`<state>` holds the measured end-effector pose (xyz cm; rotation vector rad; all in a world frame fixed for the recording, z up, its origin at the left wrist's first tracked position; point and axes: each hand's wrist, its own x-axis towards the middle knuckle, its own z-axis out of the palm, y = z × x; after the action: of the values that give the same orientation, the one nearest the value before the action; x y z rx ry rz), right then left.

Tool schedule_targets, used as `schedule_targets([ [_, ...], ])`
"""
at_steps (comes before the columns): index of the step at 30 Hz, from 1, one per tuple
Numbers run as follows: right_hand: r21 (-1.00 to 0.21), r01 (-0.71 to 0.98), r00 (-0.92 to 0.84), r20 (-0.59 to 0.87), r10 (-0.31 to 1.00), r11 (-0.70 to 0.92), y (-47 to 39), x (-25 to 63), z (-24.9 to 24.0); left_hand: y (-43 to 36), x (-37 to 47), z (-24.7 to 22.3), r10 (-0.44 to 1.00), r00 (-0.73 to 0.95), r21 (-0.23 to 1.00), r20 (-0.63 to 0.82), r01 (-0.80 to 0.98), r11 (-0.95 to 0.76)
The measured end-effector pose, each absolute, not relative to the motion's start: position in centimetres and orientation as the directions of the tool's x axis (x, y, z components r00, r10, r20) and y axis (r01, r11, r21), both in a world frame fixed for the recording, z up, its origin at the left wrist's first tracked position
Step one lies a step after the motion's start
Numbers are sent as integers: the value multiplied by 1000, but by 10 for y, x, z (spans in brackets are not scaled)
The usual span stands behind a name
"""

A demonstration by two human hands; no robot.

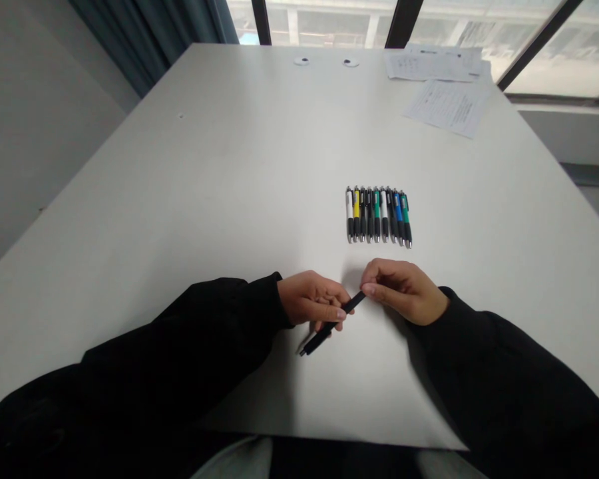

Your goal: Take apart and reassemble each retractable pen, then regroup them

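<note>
You steady 1 black pen (320, 337) between your 2 hands, above the table's near side.
Your left hand (312, 299) grips the barrel while your right hand (409, 293) pinches its far end, probably for control. Beyond, 9 pens (377, 213) lie side by side, colours visible, on the white table (204, 199); papers (444, 106) sit near the window (344, 26).

White table (219, 153), blue-grey curtain (154, 33), bright window (339, 23), pale building perhaps outside
</note>
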<state>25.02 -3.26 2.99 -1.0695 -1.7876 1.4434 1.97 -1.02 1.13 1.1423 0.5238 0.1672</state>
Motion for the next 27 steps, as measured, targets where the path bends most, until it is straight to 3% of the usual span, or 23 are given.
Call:
schedule_targets([
  [4, -908, 342, -522, 29, 852, 241, -31, 250, 32, -10, 20, 11, 386, 869, 902, -309, 140, 408],
  [11, -895, 386, -553, -31, 833, 223, -31, 249, 32, -10, 20, 14, 384, 866, 905, -321, 160, 395],
  [15, -903, 367, -500, 9, 866, 222, -32, 250, 30, -10, 20, 15, 379, 864, 895, -332, 163, 414],
  [23, -900, 326, -572, 55, 819, 288, -33, 247, 25, -10, 19, 10, 384, 853, 892, -354, 185, 412],
  [27, -870, 383, -578, 36, 815, 310, -32, 244, 27, -10, 18, 5, 389, 861, 903, -328, 165, 396],
])
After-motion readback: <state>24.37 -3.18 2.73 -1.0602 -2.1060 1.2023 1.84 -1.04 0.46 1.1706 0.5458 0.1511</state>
